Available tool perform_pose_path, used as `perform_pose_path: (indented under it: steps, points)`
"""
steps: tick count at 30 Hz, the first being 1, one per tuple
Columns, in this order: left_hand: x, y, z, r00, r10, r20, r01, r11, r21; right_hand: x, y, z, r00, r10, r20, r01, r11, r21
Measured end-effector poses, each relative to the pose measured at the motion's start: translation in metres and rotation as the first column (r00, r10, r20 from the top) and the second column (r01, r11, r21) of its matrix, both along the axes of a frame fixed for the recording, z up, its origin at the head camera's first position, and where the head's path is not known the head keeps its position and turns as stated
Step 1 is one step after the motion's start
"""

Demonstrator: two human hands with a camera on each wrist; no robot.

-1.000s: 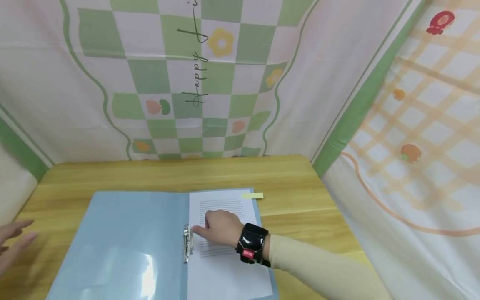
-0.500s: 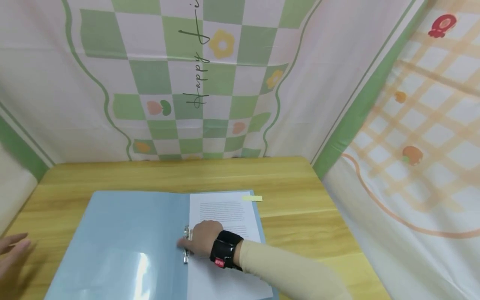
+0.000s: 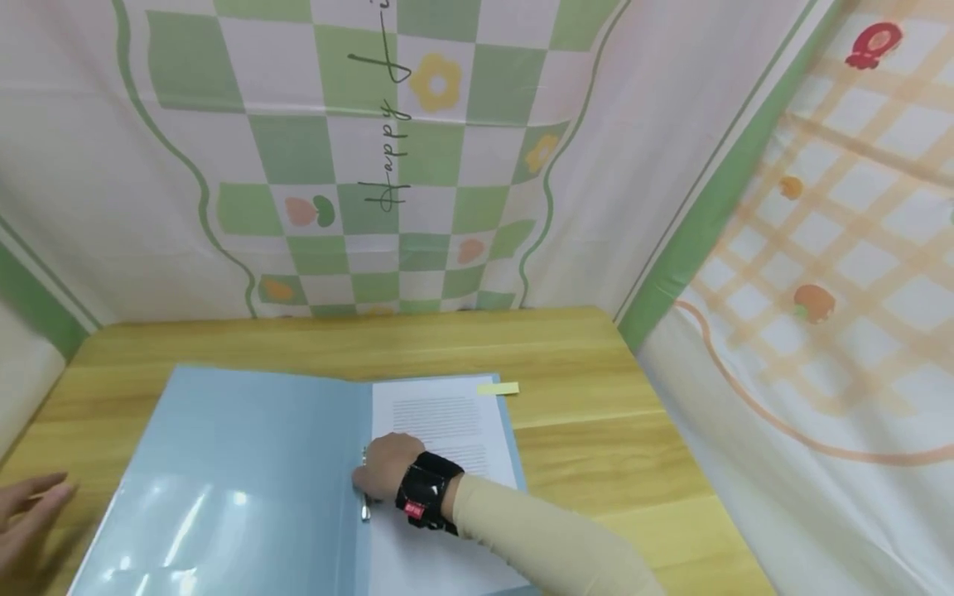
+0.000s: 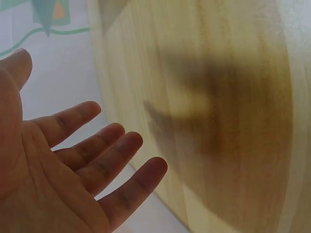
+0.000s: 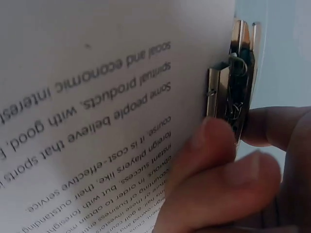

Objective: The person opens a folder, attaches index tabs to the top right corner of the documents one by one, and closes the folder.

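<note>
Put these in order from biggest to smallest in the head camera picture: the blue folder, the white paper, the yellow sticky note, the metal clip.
1. blue folder
2. white paper
3. and 4. yellow sticky note and metal clip: both tiny; the right hand hides most of the clip, so unsure.

Lt-blue folder [image 3: 246, 463], white pg [image 3: 447, 414] w/ blk text, yellow tab [image 3: 498, 388].

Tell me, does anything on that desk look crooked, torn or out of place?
Nothing stands out. The blue folder lies open and flat on the table, the printed page sits straight, the right hand grips the metal clip, and a yellow sticky tab pokes past the page's top corner.
</note>
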State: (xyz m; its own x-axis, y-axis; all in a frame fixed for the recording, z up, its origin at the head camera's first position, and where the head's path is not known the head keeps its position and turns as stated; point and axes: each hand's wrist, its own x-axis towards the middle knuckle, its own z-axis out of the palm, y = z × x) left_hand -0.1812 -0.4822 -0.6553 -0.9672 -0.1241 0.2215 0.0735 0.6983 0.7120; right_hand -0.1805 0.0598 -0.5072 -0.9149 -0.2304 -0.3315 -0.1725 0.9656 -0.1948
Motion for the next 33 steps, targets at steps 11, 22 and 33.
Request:
perform_pose_path:
  steps: [11,22,33]
  points:
    - [-0.002,0.000,0.014,0.995,-0.085,0.055,0.090,0.990,-0.105,-0.003,-0.005,0.006,0.998,-0.019,0.065,0.019,1.000,-0.004]
    - [-0.002,0.011,0.029,0.991,-0.135,0.020,0.136,0.986,-0.092,-0.012,0.000,0.006,0.999,0.010,0.034,-0.009,1.000,-0.023]
    - [0.012,0.039,0.055,0.995,-0.093,0.031,0.091,0.994,0.063,-0.023,0.007,0.046,0.999,0.043,-0.022,-0.044,0.998,-0.041]
